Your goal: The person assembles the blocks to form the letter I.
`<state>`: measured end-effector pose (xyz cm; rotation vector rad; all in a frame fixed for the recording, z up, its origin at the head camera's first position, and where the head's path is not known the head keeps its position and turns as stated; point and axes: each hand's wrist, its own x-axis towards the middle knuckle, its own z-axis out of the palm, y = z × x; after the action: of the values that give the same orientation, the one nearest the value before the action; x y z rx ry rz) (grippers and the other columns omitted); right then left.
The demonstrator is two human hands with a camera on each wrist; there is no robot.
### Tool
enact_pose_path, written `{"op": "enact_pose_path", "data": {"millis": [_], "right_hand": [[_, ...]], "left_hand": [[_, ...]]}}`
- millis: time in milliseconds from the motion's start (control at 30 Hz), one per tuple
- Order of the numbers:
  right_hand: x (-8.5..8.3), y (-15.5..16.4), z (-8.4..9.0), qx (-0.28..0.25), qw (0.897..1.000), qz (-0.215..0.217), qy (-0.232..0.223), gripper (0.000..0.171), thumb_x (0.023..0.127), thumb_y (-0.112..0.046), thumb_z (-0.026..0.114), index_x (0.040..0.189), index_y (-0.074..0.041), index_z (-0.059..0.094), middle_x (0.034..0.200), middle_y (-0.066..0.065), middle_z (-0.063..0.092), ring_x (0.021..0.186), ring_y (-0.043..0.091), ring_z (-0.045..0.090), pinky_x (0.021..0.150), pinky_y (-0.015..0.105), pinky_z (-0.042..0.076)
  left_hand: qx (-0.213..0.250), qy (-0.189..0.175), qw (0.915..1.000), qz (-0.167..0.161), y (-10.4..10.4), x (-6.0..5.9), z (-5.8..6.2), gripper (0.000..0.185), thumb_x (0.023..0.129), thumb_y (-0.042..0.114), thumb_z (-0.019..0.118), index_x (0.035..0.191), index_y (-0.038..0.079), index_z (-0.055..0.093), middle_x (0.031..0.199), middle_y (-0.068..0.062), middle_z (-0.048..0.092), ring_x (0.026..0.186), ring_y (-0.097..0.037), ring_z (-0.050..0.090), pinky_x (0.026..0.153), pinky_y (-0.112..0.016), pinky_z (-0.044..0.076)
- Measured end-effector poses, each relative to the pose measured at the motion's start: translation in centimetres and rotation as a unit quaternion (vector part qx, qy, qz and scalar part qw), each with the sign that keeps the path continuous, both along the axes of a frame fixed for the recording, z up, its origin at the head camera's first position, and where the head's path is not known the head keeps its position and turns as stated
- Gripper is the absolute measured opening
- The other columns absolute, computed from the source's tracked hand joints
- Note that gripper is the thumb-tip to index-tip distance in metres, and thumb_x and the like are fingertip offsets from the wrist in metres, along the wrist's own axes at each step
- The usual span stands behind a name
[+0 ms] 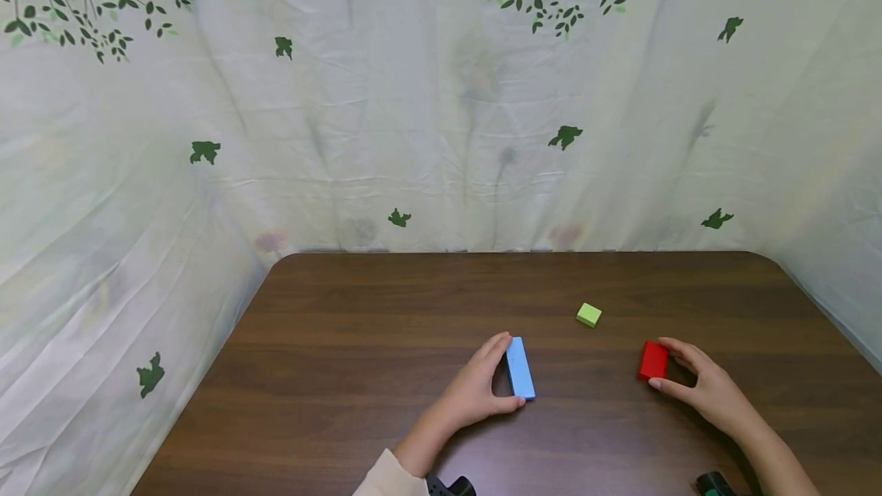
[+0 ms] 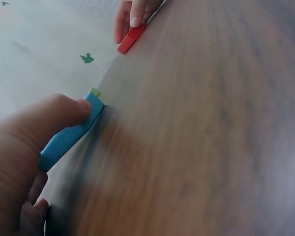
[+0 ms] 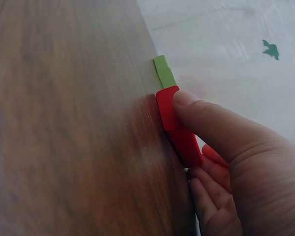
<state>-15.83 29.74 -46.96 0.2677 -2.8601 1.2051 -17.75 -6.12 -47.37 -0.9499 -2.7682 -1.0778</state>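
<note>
Two pinch grips at the desk [image 1: 344, 312]: left hand [image 1: 482, 385] holds blue block [image 1: 520, 370] by its ends; right hand [image 1: 706, 385], red block [image 1: 652, 360] likewise. Green block [image 1: 589, 315] beyond, untouched. Judged light, stiff, smooth, sturdy; opposite ends suit a gentle squeeze.

No text, label, brand, number or sign can be read in any of the three views.
</note>
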Motion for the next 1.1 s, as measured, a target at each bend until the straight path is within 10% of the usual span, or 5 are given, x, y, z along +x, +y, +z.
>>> {"op": "enact_pose_path", "data": {"millis": [567, 767, 967, 1100], "right_hand": [[-0.1, 0.2, -0.1, 0.007, 1.000, -0.001, 0.001, 0.070, 0.079, -0.033, 0.068, 0.132, 0.001, 0.036, 0.127, 0.024, 0.038, 0.112, 0.043, 0.040, 0.086, 0.051, 0.035], [-0.1, 0.2, -0.1, 0.015, 1.000, -0.001, 0.006, 0.069, 0.079, -0.033, 0.068, 0.131, 0.000, 0.037, 0.126, 0.023, 0.039, 0.112, 0.042, 0.041, 0.084, 0.033, 0.039], [-0.1, 0.1, -0.1, 0.012, 1.000, -0.002, 0.002, 0.070, 0.079, -0.034, 0.068, 0.132, 0.000, 0.037, 0.127, 0.023, 0.038, 0.113, 0.042, 0.040, 0.085, 0.047, 0.036], [-0.1, 0.2, -0.1, 0.008, 1.000, -0.001, 0.001, 0.069, 0.079, -0.033, 0.068, 0.131, 0.000, 0.038, 0.127, 0.023, 0.038, 0.113, 0.042, 0.040, 0.085, 0.027, 0.039]], "left_hand": [[-0.049, -0.056, 0.9961, -0.048, -0.9, -0.8, 0.2, 0.084, 0.077, 0.036, 0.069, 0.141, 0.005, 0.025, 0.146, -0.007, 0.021, 0.131, -0.026, 0.020, 0.103, -0.042, 0.022], [-0.043, -0.062, 0.9958, -0.051, -1.1, -0.8, 0.4, 0.088, 0.075, 0.043, 0.068, 0.142, 0.008, 0.024, 0.147, -0.007, 0.019, 0.132, -0.027, 0.019, 0.102, -0.043, 0.024], [-0.013, -0.066, 0.9974, -0.026, -1.3, -0.6, 0.3, 0.083, 0.077, 0.051, 0.063, 0.142, 0.011, 0.027, 0.145, -0.006, 0.024, 0.130, -0.021, 0.024, 0.100, -0.042, 0.029], [-0.005, -0.060, 0.9981, -0.011, -1.4, -0.4, 0.2, 0.076, 0.081, 0.051, 0.058, 0.140, 0.012, 0.031, 0.142, -0.006, 0.029, 0.128, -0.021, 0.029, 0.099, -0.042, 0.030]]}}
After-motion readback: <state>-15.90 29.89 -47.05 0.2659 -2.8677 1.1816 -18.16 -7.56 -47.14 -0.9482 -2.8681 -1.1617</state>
